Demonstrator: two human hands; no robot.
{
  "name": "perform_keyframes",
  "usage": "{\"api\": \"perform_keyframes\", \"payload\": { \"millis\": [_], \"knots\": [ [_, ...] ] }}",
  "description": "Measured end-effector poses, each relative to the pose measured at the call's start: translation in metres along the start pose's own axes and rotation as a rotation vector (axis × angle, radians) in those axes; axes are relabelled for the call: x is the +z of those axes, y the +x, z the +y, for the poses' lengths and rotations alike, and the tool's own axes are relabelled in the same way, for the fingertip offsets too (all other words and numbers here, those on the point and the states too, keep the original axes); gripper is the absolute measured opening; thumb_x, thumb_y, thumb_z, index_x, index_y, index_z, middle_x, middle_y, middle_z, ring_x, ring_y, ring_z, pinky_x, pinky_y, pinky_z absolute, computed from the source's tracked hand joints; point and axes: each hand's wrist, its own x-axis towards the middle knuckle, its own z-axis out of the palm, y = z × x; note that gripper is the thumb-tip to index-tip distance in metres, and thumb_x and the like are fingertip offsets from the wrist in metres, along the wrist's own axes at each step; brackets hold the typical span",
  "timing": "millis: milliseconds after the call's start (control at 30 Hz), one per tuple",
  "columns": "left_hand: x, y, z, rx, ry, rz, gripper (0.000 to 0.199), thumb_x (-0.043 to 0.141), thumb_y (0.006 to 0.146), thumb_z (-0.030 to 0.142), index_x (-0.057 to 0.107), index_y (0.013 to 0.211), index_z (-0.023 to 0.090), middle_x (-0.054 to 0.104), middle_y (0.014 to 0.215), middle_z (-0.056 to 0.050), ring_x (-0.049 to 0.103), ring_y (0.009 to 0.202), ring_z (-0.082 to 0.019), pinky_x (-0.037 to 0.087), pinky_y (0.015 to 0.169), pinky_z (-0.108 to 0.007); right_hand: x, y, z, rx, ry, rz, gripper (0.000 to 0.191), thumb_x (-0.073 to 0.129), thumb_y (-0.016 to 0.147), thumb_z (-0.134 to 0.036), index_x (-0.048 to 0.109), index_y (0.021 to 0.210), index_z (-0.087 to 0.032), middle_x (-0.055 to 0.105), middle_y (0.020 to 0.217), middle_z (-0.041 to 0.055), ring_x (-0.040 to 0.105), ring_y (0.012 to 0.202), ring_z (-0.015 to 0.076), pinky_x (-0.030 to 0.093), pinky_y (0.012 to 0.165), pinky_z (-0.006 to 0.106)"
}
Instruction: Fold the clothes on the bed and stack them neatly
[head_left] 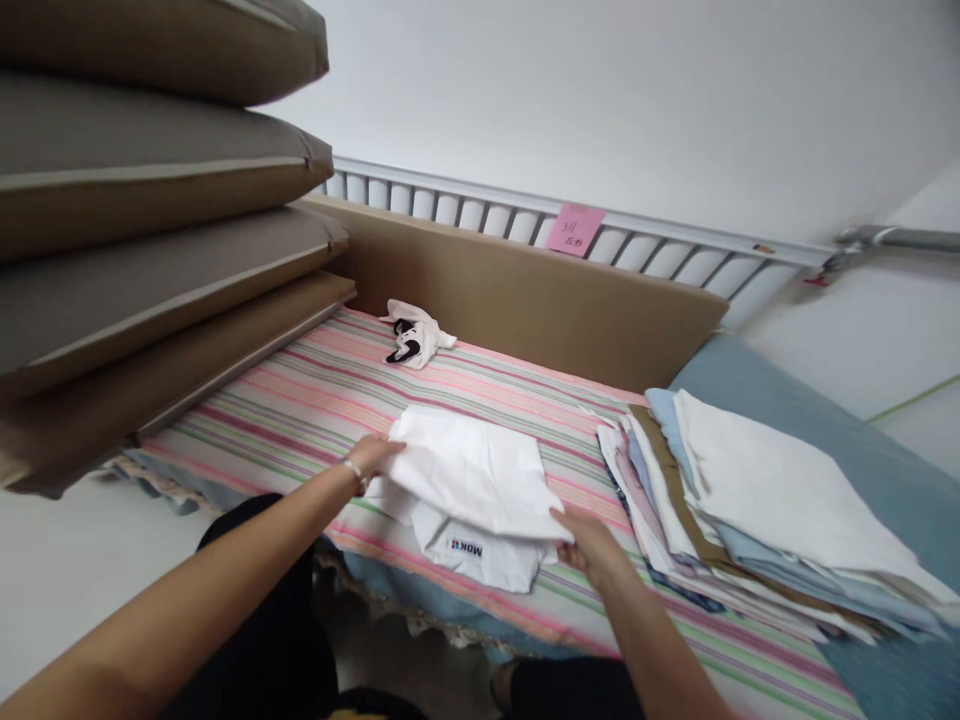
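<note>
A white garment (480, 470) with a small dark printed label lies partly folded on the striped cloth (300, 410). My left hand (373, 458), with a bracelet at the wrist, pinches the garment's upper layer at its left edge. At the near right corner of that same layer, my right hand (583, 540) grips the fabric between thumb and fingers. The layer is slightly raised between both hands, and the part with the printed label shows beneath its near edge.
To the right lies a pile of folded clothes (780, 480). A crumpled white and black cloth (418, 335) is farther back. Large brown cushions (165, 220) are stacked at the left. A brown board (525, 290) stands before a radiator bearing a pink note (575, 230).
</note>
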Motion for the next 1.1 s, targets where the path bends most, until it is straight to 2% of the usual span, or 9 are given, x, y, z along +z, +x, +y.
{"api": "perform_keyframes", "payload": {
  "millis": [133,233,333,400,500,600,800,967,1100],
  "knots": [
    [0.025,0.025,0.073,0.126,-0.064,0.005,0.022,0.068,0.055,0.022,0.050,0.064,0.016,0.055,0.058,0.001,0.053,0.054,-0.013,0.045,0.050,-0.024,-0.002,0.021,-0.086,-0.117,0.002,0.050,0.011,0.063,0.068,-0.015,0.055,0.075,-0.016,0.052,0.049,-0.0044,0.043,0.037,0.0049,0.038,0.036,0.016],
    [0.029,0.029,0.105,0.244,-0.092,-0.012,0.019,0.062,0.059,0.025,0.053,0.073,0.016,0.057,0.067,0.000,0.054,0.061,-0.012,0.045,0.054,-0.022,-0.008,0.025,-0.119,-0.228,0.021,0.091,0.010,0.060,0.071,-0.019,0.056,0.080,-0.018,0.053,0.052,-0.0057,0.045,0.040,0.0052,0.041,0.040,0.017],
    [0.014,0.017,0.080,0.310,-0.057,-0.036,0.022,0.062,0.057,0.029,0.055,0.073,0.015,0.058,0.067,0.001,0.053,0.060,-0.011,0.041,0.052,-0.020,-0.009,0.017,-0.085,-0.298,0.031,0.130,0.019,0.060,0.069,-0.026,0.057,0.087,-0.020,0.057,0.061,-0.0055,0.048,0.047,0.0064,0.042,0.043,0.017],
    [-0.002,0.007,0.036,0.280,0.019,-0.039,0.021,0.065,0.051,0.027,0.055,0.063,0.014,0.054,0.058,0.002,0.048,0.054,-0.011,0.035,0.047,-0.020,-0.007,0.011,-0.033,-0.270,0.020,0.136,0.025,0.062,0.065,-0.029,0.058,0.087,-0.019,0.059,0.066,-0.0041,0.051,0.053,0.0090,0.042,0.044,0.019],
    [-0.023,0.000,-0.034,0.185,0.158,-0.018,0.027,0.067,0.046,0.024,0.041,0.043,0.017,0.036,0.039,0.007,0.034,0.042,-0.007,0.022,0.041,-0.020,-0.004,0.007,0.041,-0.153,-0.018,0.125,0.024,0.064,0.060,-0.031,0.060,0.078,-0.016,0.059,0.060,-0.0022,0.050,0.050,0.0109,0.040,0.041,0.020],
    [-0.035,0.004,-0.069,0.135,0.253,-0.018,0.033,0.064,0.051,0.030,0.034,0.043,0.019,0.028,0.037,0.009,0.026,0.040,-0.006,0.016,0.041,-0.020,-0.007,0.007,0.071,-0.099,-0.026,0.110,0.028,0.064,0.059,-0.033,0.060,0.082,-0.017,0.061,0.063,-0.0016,0.052,0.052,0.0115,0.042,0.042,0.021],
    [-0.038,0.007,-0.069,0.065,0.376,-0.103,0.034,0.060,0.055,0.036,0.030,0.049,0.020,0.026,0.039,0.010,0.024,0.038,-0.005,0.018,0.041,-0.019,-0.017,0.009,0.063,-0.089,-0.082,0.071,0.029,0.063,0.061,-0.035,0.060,0.085,-0.020,0.063,0.069,-0.0022,0.055,0.056,0.0123,0.044,0.045,0.023],
    [-0.039,0.013,-0.054,0.030,0.500,-0.110,0.030,0.062,0.057,0.043,0.043,0.056,0.019,0.039,0.043,0.007,0.039,0.041,-0.010,0.030,0.043,-0.021,-0.028,0.016,0.068,-0.082,-0.236,0.135,0.026,0.059,0.063,-0.031,0.059,0.085,-0.018,0.062,0.065,0.0004,0.057,0.059,0.0167,0.048,0.054,0.030],
    [-0.028,0.047,-0.021,0.115,0.629,0.002,0.031,0.061,0.066,0.042,0.049,0.052,0.017,0.045,0.044,0.003,0.048,0.047,-0.012,0.033,0.047,-0.023,-0.021,0.025,0.051,-0.416,-0.516,0.261,0.035,0.053,0.070,-0.035,0.059,0.100,-0.019,0.064,0.099,0.0088,0.057,0.095,0.0239,0.042,0.089,0.039]
  ]
}}
